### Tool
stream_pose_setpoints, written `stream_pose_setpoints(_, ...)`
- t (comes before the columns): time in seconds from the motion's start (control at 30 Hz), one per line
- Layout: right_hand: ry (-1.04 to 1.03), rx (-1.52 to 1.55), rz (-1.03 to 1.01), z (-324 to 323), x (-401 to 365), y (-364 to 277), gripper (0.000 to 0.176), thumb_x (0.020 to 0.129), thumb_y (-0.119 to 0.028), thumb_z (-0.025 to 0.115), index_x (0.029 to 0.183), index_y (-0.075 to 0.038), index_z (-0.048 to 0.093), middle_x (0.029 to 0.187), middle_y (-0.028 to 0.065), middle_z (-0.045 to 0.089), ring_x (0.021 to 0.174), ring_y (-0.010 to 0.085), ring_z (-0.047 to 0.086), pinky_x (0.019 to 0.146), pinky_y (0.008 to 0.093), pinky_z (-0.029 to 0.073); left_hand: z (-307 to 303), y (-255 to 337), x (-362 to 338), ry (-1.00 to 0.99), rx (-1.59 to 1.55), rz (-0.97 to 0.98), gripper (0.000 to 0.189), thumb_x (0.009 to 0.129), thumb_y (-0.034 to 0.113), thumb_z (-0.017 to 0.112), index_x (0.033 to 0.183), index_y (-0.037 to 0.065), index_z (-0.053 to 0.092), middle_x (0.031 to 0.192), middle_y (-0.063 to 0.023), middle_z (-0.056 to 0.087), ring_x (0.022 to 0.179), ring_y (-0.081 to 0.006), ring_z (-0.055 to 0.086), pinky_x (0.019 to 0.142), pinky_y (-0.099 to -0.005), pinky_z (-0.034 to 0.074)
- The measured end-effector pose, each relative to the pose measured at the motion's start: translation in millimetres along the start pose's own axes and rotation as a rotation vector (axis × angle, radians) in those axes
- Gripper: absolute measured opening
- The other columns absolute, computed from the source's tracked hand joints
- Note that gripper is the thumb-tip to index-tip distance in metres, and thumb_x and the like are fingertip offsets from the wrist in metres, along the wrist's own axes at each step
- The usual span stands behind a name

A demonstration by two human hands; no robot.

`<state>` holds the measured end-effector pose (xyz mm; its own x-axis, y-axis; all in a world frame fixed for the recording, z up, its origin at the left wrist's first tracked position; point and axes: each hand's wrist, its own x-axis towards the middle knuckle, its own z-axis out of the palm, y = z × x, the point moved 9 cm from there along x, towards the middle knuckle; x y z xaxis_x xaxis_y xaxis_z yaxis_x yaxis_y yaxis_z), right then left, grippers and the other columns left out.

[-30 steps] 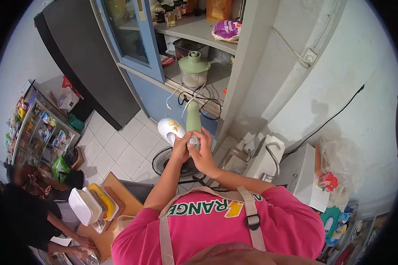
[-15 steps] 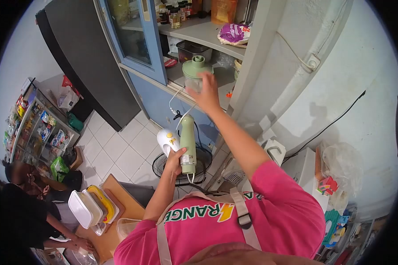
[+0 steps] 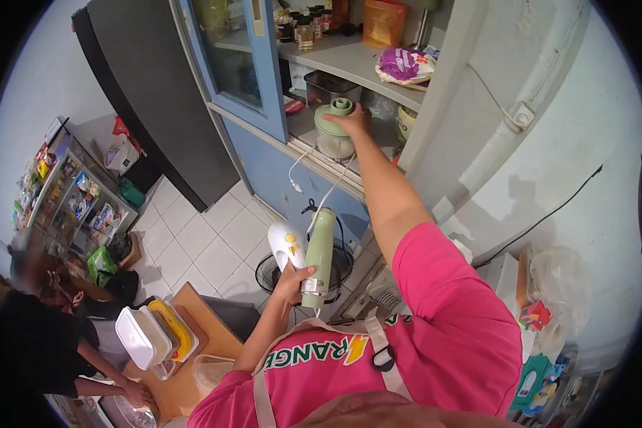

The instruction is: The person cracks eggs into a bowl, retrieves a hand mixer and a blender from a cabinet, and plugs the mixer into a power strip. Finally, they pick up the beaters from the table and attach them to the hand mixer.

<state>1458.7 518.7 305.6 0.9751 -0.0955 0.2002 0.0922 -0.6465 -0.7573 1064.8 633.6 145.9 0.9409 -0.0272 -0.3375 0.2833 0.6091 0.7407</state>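
My left hand (image 3: 291,283) is closed around a pale green stick blender motor handle (image 3: 320,253). A white hand mixer (image 3: 287,244) with yellow markings is gripped beside it in the same hand. White cords run from the appliances, and a plug (image 3: 297,187) dangles in front of the cabinet. On the lower shelf, my right hand (image 3: 352,123) grasps the green lid (image 3: 327,121) of a clear chopper bowl (image 3: 334,146), fingers curled over its right side. The bowl stands upright near the shelf's front edge.
The cabinet's blue door (image 3: 246,85) stands left of the bowl. Below is a black fan (image 3: 267,274). A dark fridge (image 3: 146,93) stands at left. Stacked containers (image 3: 146,335) sit on a wooden table (image 3: 225,335). Another person (image 3: 46,349) is at lower left.
My right hand has gone from open in front of the chopper bowl to gripping its lid. My left hand still holds both appliances. The camera view has shifted slightly.
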Motion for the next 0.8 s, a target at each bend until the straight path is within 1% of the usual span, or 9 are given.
stream_pose_setpoints(0.1,-0.196,-0.028,0.010,4,4,-2,0.105,0.042,-0.067,0.079,0.124,-0.007,0.053,0.125,0.0163,0.056,0.114,0.0290,0.055,0.096,0.0362,0.044,7,3,-6,-0.030,0.007,0.022,0.083,0.070,0.012,0.074,0.137,0.008,0.026,0.114,-0.0125,0.054,0.101,-0.0262,0.058,0.083,-0.0405,0.051)
stream_pose_setpoints(0.17,-0.193,-0.033,0.006,4,5,-6,0.102,0.044,-0.068,0.077,0.124,-0.008,0.054,0.124,0.0162,0.057,0.114,0.0292,0.056,0.096,0.0364,0.044,10,4,-9,-0.025,0.017,0.026,0.085,0.068,0.017,0.078,0.137,0.006,0.029,0.114,-0.0109,0.055,0.101,-0.0249,0.058,0.084,-0.0391,0.050)
stream_pose_setpoints(0.23,-0.190,-0.041,0.005,8,7,-6,0.099,0.047,-0.069,0.075,0.123,-0.010,0.055,0.122,0.0160,0.058,0.113,0.0293,0.057,0.095,0.0366,0.045,5,-2,-5,-0.046,-0.015,0.018,0.087,0.069,0.013,0.077,0.138,0.008,0.025,0.116,-0.0126,0.053,0.103,-0.0270,0.057,0.084,-0.0418,0.050)
stream_pose_setpoints(0.27,-0.161,-0.047,0.007,5,3,-7,0.094,0.049,-0.069,0.074,0.121,-0.012,0.057,0.121,0.0150,0.059,0.111,0.0292,0.057,0.094,0.0370,0.045,5,-5,-3,-0.069,-0.046,0.005,0.089,0.070,0.009,0.077,0.139,0.010,0.021,0.118,-0.0143,0.050,0.105,-0.0292,0.056,0.084,-0.0446,0.051)
stream_pose_setpoints(0.4,-0.086,0.050,0.000,-3,-11,-8,0.079,0.054,-0.064,0.073,0.117,-0.018,0.061,0.117,0.0130,0.062,0.108,0.0289,0.059,0.090,0.0388,0.047,2,-13,-3,-0.062,-0.048,-0.011,0.089,0.071,0.005,0.075,0.140,0.011,0.020,0.120,-0.0143,0.049,0.107,-0.0296,0.055,0.085,-0.0454,0.051)
stream_pose_setpoints(0.53,-0.065,0.107,-0.015,-3,-13,1,0.073,0.056,-0.061,0.073,0.114,-0.019,0.062,0.114,0.0127,0.063,0.105,0.0293,0.061,0.089,0.0396,0.048,6,-10,-10,-0.079,-0.041,0.026,0.088,0.071,0.003,0.074,0.140,0.011,0.020,0.120,-0.0137,0.050,0.108,-0.0291,0.054,0.087,-0.0459,0.049)
stream_pose_setpoints(0.63,0.001,0.064,0.033,-29,-44,-12,0.073,0.055,-0.059,0.076,0.113,-0.018,0.062,0.114,0.0142,0.063,0.105,0.0313,0.061,0.085,0.0420,0.049,9,-8,-16,-0.073,-0.003,0.046,0.090,0.070,0.005,0.075,0.140,0.010,0.020,0.120,-0.0129,0.050,0.108,-0.0285,0.054,0.089,-0.0454,0.049)
stream_pose_setpoints(0.73,0.099,0.081,-0.046,-54,-68,-34,0.072,0.055,-0.059,0.076,0.113,-0.019,0.062,0.114,0.0146,0.063,0.104,0.0314,0.060,0.086,0.0428,0.049,10,-5,-24,-0.064,0.013,0.074,0.092,0.068,0.007,0.077,0.140,0.010,0.021,0.119,-0.0117,0.050,0.108,-0.0273,0.054,0.090,-0.0439,0.048)
stream_pose_setpoints(0.8,0.213,-0.001,-0.251,-70,-83,-59,0.071,0.055,-0.058,0.076,0.114,-0.020,0.062,0.116,0.0135,0.061,0.107,0.0309,0.058,0.086,0.0439,0.049,12,-5,-31,-0.065,0.002,0.087,0.093,0.066,0.008,0.078,0.140,0.010,0.022,0.119,-0.0111,0.051,0.108,-0.0267,0.054,0.091,-0.0429,0.047)
